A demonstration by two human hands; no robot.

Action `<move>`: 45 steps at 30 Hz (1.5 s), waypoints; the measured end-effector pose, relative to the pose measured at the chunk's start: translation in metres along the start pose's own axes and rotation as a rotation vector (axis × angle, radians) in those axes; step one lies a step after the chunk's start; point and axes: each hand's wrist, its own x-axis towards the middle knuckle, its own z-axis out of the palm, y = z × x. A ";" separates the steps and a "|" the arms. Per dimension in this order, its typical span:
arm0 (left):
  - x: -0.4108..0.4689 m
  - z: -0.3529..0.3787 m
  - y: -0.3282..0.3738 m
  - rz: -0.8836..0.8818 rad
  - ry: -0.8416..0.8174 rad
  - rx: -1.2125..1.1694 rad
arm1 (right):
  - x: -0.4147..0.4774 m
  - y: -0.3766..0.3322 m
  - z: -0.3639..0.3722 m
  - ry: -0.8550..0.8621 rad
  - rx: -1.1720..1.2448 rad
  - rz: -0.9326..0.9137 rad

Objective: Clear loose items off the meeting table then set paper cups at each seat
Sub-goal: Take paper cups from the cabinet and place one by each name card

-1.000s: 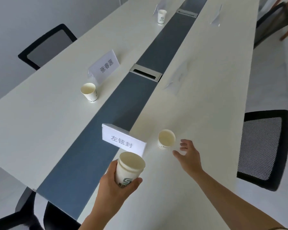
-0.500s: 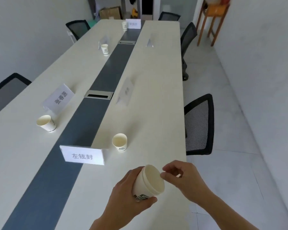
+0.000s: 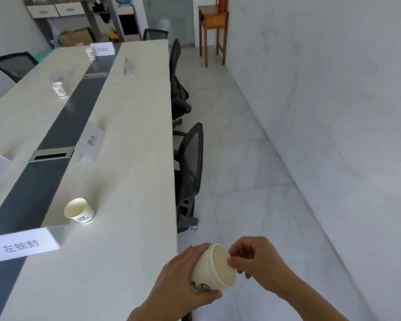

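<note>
Paper cups first: from the head view, I'm holding a stack of paper cups [image 3: 212,268] off the right edge of the bench [image 3: 130,181], over the floor. My left hand [image 3: 183,281] is wrapping around the stack's side, gripping it with the mouth tilted toward my right. My right hand [image 3: 257,262] is pinching at the top rim with thumb and fingertips [image 3: 232,260], working, I'd say, on peeling one cup loose.

Looking down the bench, nothing loose is showing on it, only name cards and cups, so the clearing looks finished. A cup [image 3: 79,210] is standing upright just beyond the nearest name card [image 3: 24,245]. Across the dark centre strip [image 3: 56,140], another cup [image 3: 60,89] is sitting by its card, and a third [image 3: 90,53] at the far end beside a card [image 3: 102,49].

On my side, the next card [image 3: 92,141] has no cup near it, and neither does the card further on [image 3: 127,68]. The seat at the frame's left edge is partly cut off, so I can't tell there. I'm judging the job past halfway, with two right-side seats left.
</note>
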 end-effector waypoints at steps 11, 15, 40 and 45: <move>0.138 0.027 0.025 0.010 -0.061 -0.009 | 0.052 0.008 -0.114 0.065 0.429 -0.058; 0.215 0.026 0.034 -0.014 -0.096 -0.021 | 0.099 -0.006 -0.146 0.094 0.244 -0.092; 0.649 -0.048 0.064 -0.306 0.400 -0.252 | 0.461 -0.062 -0.487 0.480 0.304 -0.134; 0.671 -0.075 0.035 -0.461 0.625 -0.258 | 0.559 -0.113 -0.507 0.312 0.167 -0.205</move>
